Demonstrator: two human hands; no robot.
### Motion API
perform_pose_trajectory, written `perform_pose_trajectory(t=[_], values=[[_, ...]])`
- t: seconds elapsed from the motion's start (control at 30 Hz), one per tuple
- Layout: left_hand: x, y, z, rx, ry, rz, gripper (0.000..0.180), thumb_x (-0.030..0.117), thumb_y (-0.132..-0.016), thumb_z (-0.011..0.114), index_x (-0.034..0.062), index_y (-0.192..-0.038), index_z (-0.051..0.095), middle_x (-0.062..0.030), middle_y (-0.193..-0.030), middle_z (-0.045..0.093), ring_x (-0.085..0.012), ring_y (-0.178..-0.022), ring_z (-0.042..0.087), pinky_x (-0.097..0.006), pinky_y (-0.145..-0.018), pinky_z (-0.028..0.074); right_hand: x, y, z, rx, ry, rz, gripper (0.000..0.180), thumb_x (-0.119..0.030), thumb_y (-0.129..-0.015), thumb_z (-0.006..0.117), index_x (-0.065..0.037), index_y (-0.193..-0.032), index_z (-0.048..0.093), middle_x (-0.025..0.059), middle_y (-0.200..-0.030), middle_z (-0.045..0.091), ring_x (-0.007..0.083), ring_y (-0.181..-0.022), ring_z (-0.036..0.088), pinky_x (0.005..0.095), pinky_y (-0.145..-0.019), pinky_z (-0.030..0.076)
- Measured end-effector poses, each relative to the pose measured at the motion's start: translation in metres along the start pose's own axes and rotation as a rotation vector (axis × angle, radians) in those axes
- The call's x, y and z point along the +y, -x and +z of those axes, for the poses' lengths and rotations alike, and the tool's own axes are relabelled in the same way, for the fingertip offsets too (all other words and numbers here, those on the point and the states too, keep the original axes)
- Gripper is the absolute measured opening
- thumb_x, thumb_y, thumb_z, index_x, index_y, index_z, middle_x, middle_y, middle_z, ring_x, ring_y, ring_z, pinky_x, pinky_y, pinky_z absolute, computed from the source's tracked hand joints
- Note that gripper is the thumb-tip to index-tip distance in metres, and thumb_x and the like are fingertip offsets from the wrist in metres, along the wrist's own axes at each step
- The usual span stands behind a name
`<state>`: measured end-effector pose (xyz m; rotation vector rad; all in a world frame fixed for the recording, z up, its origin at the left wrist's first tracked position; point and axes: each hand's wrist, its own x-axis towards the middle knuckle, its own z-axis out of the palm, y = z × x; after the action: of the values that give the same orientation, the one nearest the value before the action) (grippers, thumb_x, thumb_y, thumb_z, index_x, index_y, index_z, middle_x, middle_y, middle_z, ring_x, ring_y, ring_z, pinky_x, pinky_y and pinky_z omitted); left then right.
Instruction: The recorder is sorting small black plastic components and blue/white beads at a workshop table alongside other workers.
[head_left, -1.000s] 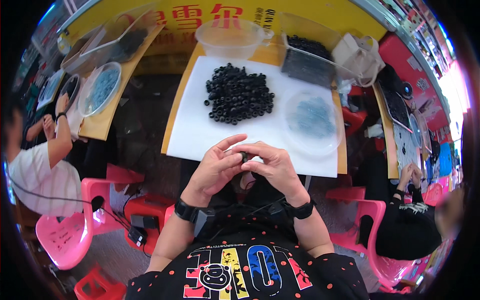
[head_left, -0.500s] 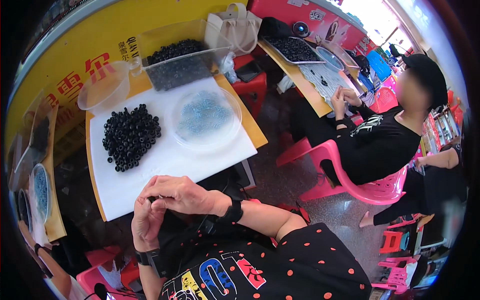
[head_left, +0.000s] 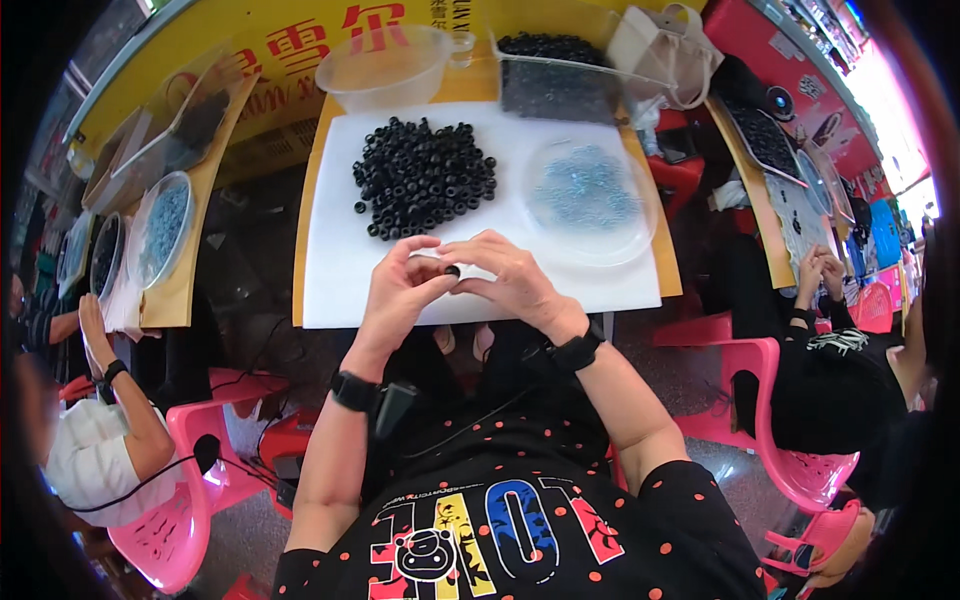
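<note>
My left hand [head_left: 400, 295] and my right hand [head_left: 505, 280] meet fingertip to fingertip over the near edge of a white sheet [head_left: 330, 260]. Between their tips they pinch a small black ring [head_left: 452, 270]. Just beyond them lies a heap of black rings [head_left: 425, 175] on the sheet. To its right stands a clear round dish of small blue parts [head_left: 585, 195]. Both wrists wear black bands.
A clear empty bowl [head_left: 385, 65] and a clear box of black rings [head_left: 555, 75] stand at the table's far edge. Another table [head_left: 190, 270] with dishes is at left, where a seated person [head_left: 90, 440] works. Pink chairs [head_left: 790, 400] and another person [head_left: 840, 350] are at right.
The view has swung back to face the table squarely. My hands stay together at the sheet's near edge, still working a black ring between the fingertips.
</note>
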<state>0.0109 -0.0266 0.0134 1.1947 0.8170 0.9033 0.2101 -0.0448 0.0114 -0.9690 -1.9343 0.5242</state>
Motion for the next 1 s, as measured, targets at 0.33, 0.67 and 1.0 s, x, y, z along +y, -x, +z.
perform_pose_trajectory(t=[0.33, 0.67, 1.0], values=[[-0.030, 0.009, 0.006, 0.157, -0.593, 0.227, 0.077, 0.001, -0.081, 0.076, 0.0078, -0.147, 0.038, -0.0104, -0.093, 0.074, -0.0215, -0.079, 0.072, -0.032, -0.072, 0.057, 0.004, -0.028, -0.006, -0.155, -0.094, 0.251, 0.038, -0.027, -0.079, 0.077, -0.006, -0.108, 0.066, 0.0108, -0.103, 0.063, 0.0258, -0.099, 0.059, 0.0357, -0.087, 0.046], [-0.031, 0.007, 0.008, 0.202, -0.658, 0.251, 0.087, 0.006, -0.080, 0.080, 0.0024, -0.150, 0.029, -0.0180, -0.104, 0.072, -0.0289, -0.095, 0.073, -0.036, -0.078, 0.058, 0.000, -0.060, 0.062, 0.107, -0.287, 0.179, 0.049, -0.040, -0.103, 0.047, -0.004, -0.136, 0.047, 0.0070, -0.106, 0.055, 0.0177, -0.096, 0.049, 0.0317, -0.094, 0.041], [-0.033, 0.008, -0.001, 0.104, -0.701, 0.211, 0.051, 0.003, -0.083, 0.073, 0.0012, -0.129, 0.050, -0.0215, -0.112, 0.067, -0.0397, -0.107, 0.066, -0.042, -0.088, 0.054, 0.002, -0.061, 0.072, -0.010, -0.382, 0.245, 0.055, -0.043, -0.101, 0.050, -0.004, -0.141, 0.044, 0.0126, -0.103, 0.052, 0.0272, -0.093, 0.050, 0.0366, -0.092, 0.042]])
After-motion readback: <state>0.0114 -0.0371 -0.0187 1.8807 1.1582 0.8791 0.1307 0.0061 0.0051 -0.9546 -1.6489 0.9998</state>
